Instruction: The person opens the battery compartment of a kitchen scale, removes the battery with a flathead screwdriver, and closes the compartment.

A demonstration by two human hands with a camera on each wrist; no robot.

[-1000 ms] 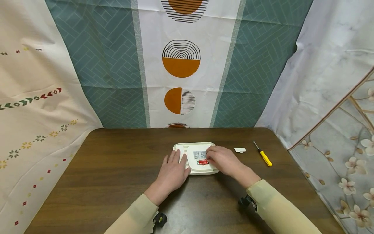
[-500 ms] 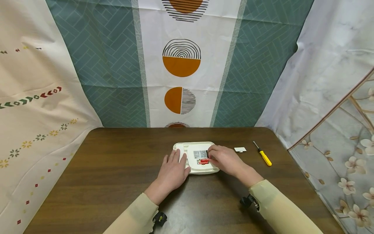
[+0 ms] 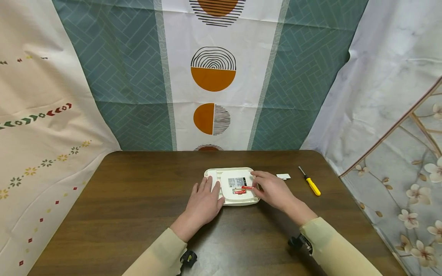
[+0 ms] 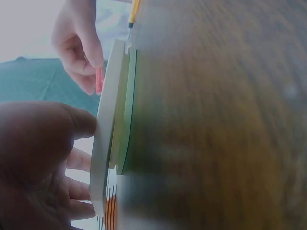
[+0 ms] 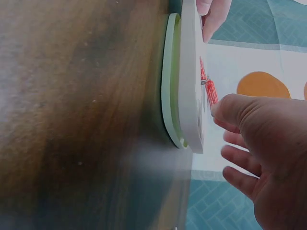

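A flat white device [image 3: 225,189] with rounded corners lies on the table, its labelled side up and a battery compartment exposed. My left hand [image 3: 203,199] rests on the device's left part with fingers fairly straight. Between thumb and finger, my right hand [image 3: 274,191] pinches a red battery [image 3: 247,187], tilted and raised at one end above the compartment. A second red battery [image 3: 239,192] lies inside the compartment. In the right wrist view, the pinched battery [image 5: 211,93] sticks out past the thumb, close to the device's face; its far end meets or nearly meets the compartment.
A small white cover [image 3: 283,176] with a tab lies right of the device. Further right is a screwdriver [image 3: 312,186] with a yellow handle. The brown wooden table [image 3: 138,207] ends at patterned curtains [image 3: 214,122] behind and on both sides.
The right hand has drawn back slightly to the right, and one red battery has come up out of the compartment in its fingers. The left hand stays in place.
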